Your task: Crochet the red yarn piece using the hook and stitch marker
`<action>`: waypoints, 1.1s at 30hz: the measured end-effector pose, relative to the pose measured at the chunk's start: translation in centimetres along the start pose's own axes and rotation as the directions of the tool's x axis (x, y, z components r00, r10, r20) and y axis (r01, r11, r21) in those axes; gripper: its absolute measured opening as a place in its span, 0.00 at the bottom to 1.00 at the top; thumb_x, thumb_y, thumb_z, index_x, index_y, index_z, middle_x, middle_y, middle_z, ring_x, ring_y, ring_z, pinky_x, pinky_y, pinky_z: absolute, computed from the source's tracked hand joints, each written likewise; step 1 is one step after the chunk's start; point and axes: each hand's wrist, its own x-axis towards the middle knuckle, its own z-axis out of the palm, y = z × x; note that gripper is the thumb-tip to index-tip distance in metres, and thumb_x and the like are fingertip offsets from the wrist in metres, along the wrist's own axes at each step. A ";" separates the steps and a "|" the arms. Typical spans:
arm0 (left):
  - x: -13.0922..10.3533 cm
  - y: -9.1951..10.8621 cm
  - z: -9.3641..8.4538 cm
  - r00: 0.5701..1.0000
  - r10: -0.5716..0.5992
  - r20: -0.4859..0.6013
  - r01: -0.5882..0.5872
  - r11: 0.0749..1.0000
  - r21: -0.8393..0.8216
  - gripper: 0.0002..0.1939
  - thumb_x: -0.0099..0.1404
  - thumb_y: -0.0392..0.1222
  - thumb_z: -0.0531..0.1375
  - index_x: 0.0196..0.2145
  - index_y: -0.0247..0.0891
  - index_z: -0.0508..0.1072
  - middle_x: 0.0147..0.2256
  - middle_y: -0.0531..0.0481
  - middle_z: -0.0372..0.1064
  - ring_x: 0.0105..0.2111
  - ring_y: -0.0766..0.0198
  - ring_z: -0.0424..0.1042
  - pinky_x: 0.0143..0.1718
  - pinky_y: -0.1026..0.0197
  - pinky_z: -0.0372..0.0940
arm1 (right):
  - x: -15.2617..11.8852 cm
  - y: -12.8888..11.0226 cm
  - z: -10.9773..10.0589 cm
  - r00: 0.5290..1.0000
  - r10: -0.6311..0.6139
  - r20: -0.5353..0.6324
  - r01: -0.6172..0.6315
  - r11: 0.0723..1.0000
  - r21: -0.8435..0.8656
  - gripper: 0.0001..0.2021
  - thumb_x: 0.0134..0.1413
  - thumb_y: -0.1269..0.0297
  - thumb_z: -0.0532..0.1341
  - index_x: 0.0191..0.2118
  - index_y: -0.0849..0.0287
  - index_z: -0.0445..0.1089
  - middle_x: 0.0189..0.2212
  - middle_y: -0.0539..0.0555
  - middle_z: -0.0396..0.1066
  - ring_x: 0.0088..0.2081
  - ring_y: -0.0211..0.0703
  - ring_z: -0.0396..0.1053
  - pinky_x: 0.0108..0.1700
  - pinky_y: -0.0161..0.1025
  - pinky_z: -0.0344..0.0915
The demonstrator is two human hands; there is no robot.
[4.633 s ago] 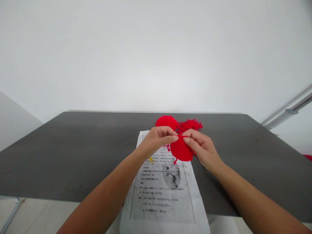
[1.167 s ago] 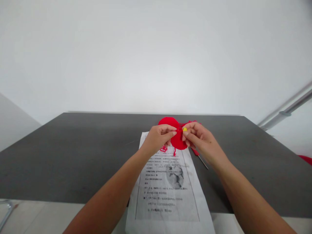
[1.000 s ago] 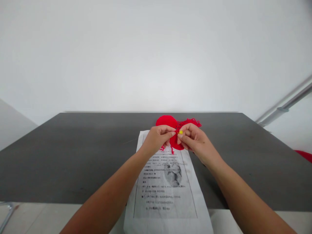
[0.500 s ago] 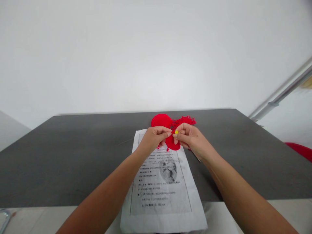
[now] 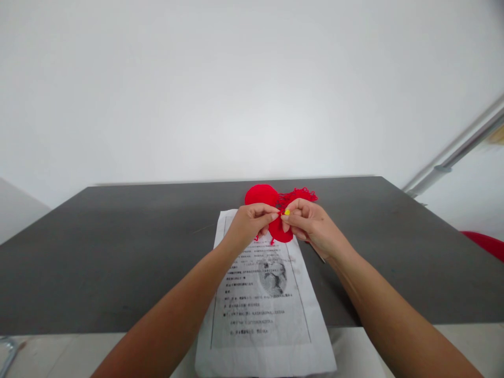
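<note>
My left hand [image 5: 251,220] is closed in a pinch on small red yarn work [image 5: 281,212] above the printed sheet. Facing it, the fingers of my right hand [image 5: 311,223] pinch a small yellow-ended tool [image 5: 287,212]; most of it is hidden, so its kind is unclear. The fingertips of both hands nearly meet. Under them lies a rounded red piece [image 5: 282,234], partly covered by my fingers. Just beyond is a red yarn ball [image 5: 260,195], with loose, wavy red yarn [image 5: 304,194] to its right.
A printed paper sheet [image 5: 268,357] with a dark picture hangs over the near edge of the grey table [image 5: 118,252]. By my right wrist lies a thin rod-like item [image 5: 318,254]. A white wall [image 5: 236,94] rises behind, and something red [image 5: 482,244] stands at far right.
Both hands keep the same pinch, with only a very slight shift at the fingertips. The whole view has moved a little; the yarn lies as before.
</note>
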 end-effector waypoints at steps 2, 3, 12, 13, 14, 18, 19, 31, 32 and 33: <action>0.0 0.0 0.0 1.000 -0.002 0.001 0.002 1.000 -0.002 0.12 0.55 0.46 0.69 0.32 0.35 0.83 0.15 0.57 0.64 0.15 0.72 0.59 0.18 0.68 0.52 | 0.0 0.0 0.0 1.000 -0.004 0.006 0.004 1.000 -0.016 0.12 0.41 0.62 0.69 0.28 0.56 0.64 0.15 0.46 0.71 0.12 0.28 0.49 0.15 0.30 0.40; 0.0 0.0 0.1 1.000 -0.003 0.000 0.003 1.000 -0.002 0.11 0.55 0.46 0.69 0.32 0.35 0.82 0.15 0.57 0.65 0.15 0.72 0.59 0.18 0.68 0.52 | 0.1 0.0 0.0 1.000 -0.008 0.008 0.008 1.000 -0.027 0.12 0.41 0.62 0.69 0.28 0.56 0.64 0.15 0.46 0.71 0.12 0.28 0.49 0.15 0.30 0.40; -0.1 0.7 -0.4 1.000 -0.029 -0.011 0.029 1.000 -0.006 0.10 0.57 0.44 0.67 0.34 0.35 0.79 0.11 0.62 0.57 0.11 0.73 0.53 0.15 0.68 0.47 | -0.3 0.6 -0.4 0.946 -0.302 -0.118 0.263 0.927 -0.267 0.07 0.59 0.59 0.60 0.41 0.53 0.64 0.22 0.44 0.69 0.17 0.35 0.55 0.21 0.34 0.54; -0.1 0.8 -0.5 0.999 -0.031 -0.007 0.031 0.999 -0.006 0.10 0.56 0.44 0.67 0.34 0.35 0.78 0.11 0.61 0.58 0.11 0.73 0.54 0.15 0.67 0.48 | -0.3 0.7 -0.5 0.922 -0.366 -0.128 0.306 0.890 -0.337 0.05 0.61 0.61 0.59 0.40 0.53 0.65 0.24 0.46 0.69 0.20 0.37 0.60 0.24 0.35 0.58; 0.0 0.8 -0.6 1.000 -0.031 -0.003 0.031 1.000 -0.006 0.10 0.56 0.43 0.67 0.34 0.34 0.78 0.11 0.60 0.60 0.12 0.72 0.55 0.15 0.67 0.49 | -0.4 0.7 -0.6 0.896 -0.425 -0.128 0.343 0.847 -0.407 0.03 0.61 0.62 0.58 0.38 0.54 0.67 0.26 0.48 0.70 0.24 0.39 0.63 0.28 0.37 0.61; 0.0 1.1 -1.0 1.000 0.000 0.013 0.000 1.000 -0.015 0.10 0.55 0.43 0.67 0.33 0.34 0.77 0.15 0.57 0.65 0.15 0.71 0.61 0.19 0.67 0.55 | -0.6 0.8 -0.5 0.826 -0.559 -0.066 0.425 0.697 -0.578 0.03 0.57 0.67 0.61 0.32 0.56 0.71 0.32 0.55 0.72 0.35 0.47 0.68 0.40 0.43 0.63; -0.1 1.3 -1.0 1.000 0.011 0.020 -0.011 1.000 -0.019 0.10 0.54 0.43 0.66 0.33 0.34 0.77 0.16 0.57 0.65 0.16 0.71 0.61 0.19 0.67 0.55 | -0.6 0.8 -0.4 0.816 -0.576 -0.039 0.442 0.666 -0.601 0.02 0.56 0.67 0.62 0.32 0.56 0.71 0.32 0.55 0.73 0.34 0.47 0.68 0.41 0.44 0.63; -0.5 1.9 -0.2 0.989 0.145 0.007 -0.145 0.987 -0.069 0.10 0.58 0.43 0.66 0.24 0.37 0.71 0.16 0.59 0.61 0.17 0.72 0.56 0.22 0.66 0.52 | -0.9 1.1 0.1 0.773 -0.626 0.109 0.552 0.576 -0.603 0.09 0.60 0.70 0.63 0.29 0.56 0.68 0.25 0.50 0.70 0.28 0.40 0.66 0.32 0.37 0.62; -0.6 1.7 -0.1 0.989 0.146 -0.005 -0.146 0.986 -0.084 0.11 0.60 0.44 0.65 0.24 0.37 0.71 0.16 0.59 0.61 0.17 0.72 0.57 0.22 0.66 0.53 | -0.9 1.1 0.1 0.771 -0.628 0.105 0.554 0.580 -0.597 0.09 0.61 0.70 0.63 0.28 0.56 0.68 0.25 0.50 0.69 0.27 0.40 0.66 0.32 0.37 0.61; -0.7 1.6 0.0 0.989 0.147 -0.015 -0.148 0.984 -0.102 0.11 0.61 0.44 0.64 0.25 0.37 0.71 0.16 0.59 0.62 0.17 0.71 0.57 0.22 0.66 0.53 | -1.0 1.1 0.2 0.768 -0.632 0.100 0.557 0.584 -0.591 0.09 0.61 0.70 0.63 0.28 0.56 0.67 0.25 0.49 0.68 0.27 0.40 0.65 0.32 0.37 0.61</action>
